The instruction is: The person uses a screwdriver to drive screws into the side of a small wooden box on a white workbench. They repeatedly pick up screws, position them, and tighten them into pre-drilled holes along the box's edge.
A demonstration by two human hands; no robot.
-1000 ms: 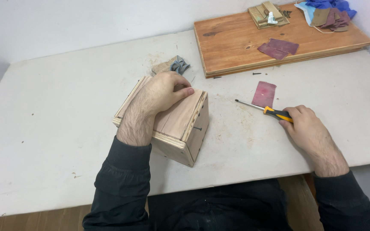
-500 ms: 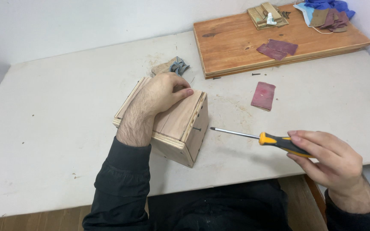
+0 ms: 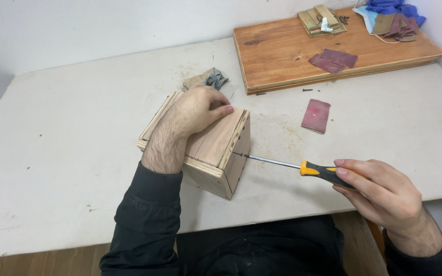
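the left hand (image 3: 198,110) lies flat on the wooden box (image 3: 216,148). the right hand (image 3: 384,194) has its grip closed on the screwdriver (image 3: 303,167), tip at the box's side. red sandpaper (image 3: 316,115) lies near on the table (image 3: 52,153).

My left hand (image 3: 196,110) and right hand (image 3: 387,197) are bare. Hairy forearms show above them. Dark long sleeves (image 3: 147,220) bunch just behind both wrists.

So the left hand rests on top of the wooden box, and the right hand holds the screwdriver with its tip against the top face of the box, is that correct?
Not quite. In the head view the left hand does rest on top of the wooden box, and the right hand holds the screwdriver, but its tip meets the side face of the box, not the top face.
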